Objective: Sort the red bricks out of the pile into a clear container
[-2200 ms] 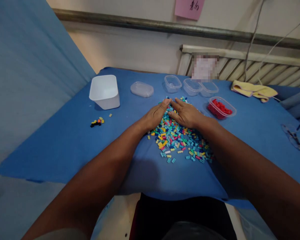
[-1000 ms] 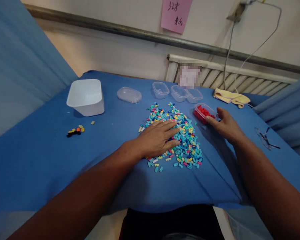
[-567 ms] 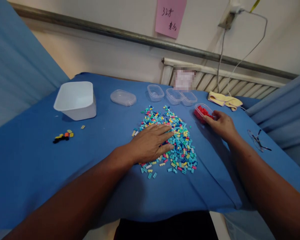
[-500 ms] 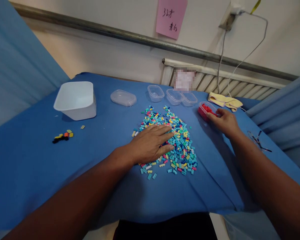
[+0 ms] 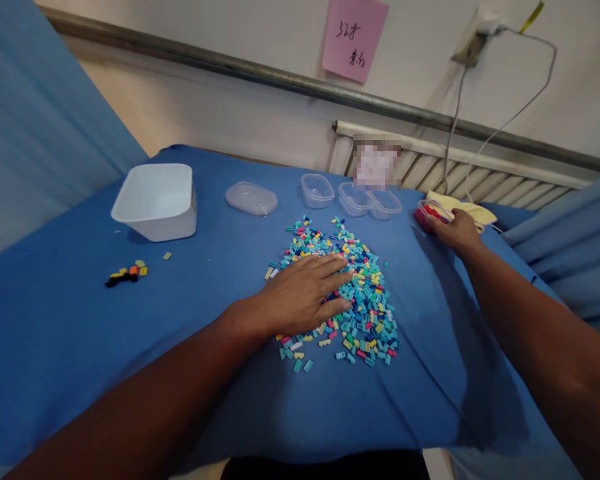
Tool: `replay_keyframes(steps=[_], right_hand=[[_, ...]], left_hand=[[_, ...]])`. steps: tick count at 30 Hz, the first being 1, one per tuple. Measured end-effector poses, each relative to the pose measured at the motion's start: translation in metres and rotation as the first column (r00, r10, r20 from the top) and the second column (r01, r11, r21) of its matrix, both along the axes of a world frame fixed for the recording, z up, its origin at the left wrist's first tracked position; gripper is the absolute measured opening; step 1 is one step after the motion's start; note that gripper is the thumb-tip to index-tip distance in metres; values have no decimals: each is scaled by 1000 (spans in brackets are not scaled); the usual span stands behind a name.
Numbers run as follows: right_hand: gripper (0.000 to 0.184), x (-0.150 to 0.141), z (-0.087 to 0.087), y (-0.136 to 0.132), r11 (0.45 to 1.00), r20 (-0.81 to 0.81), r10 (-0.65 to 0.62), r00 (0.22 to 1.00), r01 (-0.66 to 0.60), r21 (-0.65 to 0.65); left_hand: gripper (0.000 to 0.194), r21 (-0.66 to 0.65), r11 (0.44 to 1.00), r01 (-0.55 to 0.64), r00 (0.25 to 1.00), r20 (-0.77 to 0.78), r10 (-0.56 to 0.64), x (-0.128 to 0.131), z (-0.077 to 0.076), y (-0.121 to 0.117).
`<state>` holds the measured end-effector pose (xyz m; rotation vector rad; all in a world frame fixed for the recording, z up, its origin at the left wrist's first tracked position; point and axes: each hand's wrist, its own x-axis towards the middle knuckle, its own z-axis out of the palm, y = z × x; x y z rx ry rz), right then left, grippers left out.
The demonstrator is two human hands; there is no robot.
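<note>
My left hand (image 5: pixel 310 293) lies flat, fingers stretched out, on a spread pile of small building bricks (image 5: pixel 367 293) in turquoise, blue, yellow, pink and white. At the far right, my right hand (image 5: pixel 457 233) grips the near side of a clear plastic tub (image 5: pixel 427 215) with red bricks inside. Part of that tub is hidden by my fingers. Behind the pile stand three more clear tubs: one apart (image 5: pixel 317 191) and two (image 5: pixel 355 199) touching side by side.
A white bin (image 5: pixel 155 203) stands at the left, with yellow, orange and black pieces (image 5: pixel 130 273) before it. Stacked clear lids (image 5: pixel 251 199) lie at the back. A yellow cloth (image 5: pixel 473 210) sits behind my right hand, near the radiator (image 5: pixel 425 173). Blue curtains hang on both sides.
My right hand has moved the tub of red bricks right and back, nearer the yellow cloth. The left hand stays on the pile. The glasses at the right are now mostly hidden behind my right arm.
</note>
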<state>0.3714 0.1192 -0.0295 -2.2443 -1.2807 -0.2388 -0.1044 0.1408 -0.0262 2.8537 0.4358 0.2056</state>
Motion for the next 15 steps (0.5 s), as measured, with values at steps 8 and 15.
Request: replay_keyframes(steps=[8, 15], right_hand=[[66, -62, 5, 34, 952, 92, 299, 950, -290, -95], [57, -83, 3, 52, 927, 91, 321, 943, -293, -235]], left_hand=[[80, 25, 1000, -7, 1000, -24, 8, 2, -1, -1], [73, 4, 1000, -17, 997, -69, 17, 3, 5, -4]])
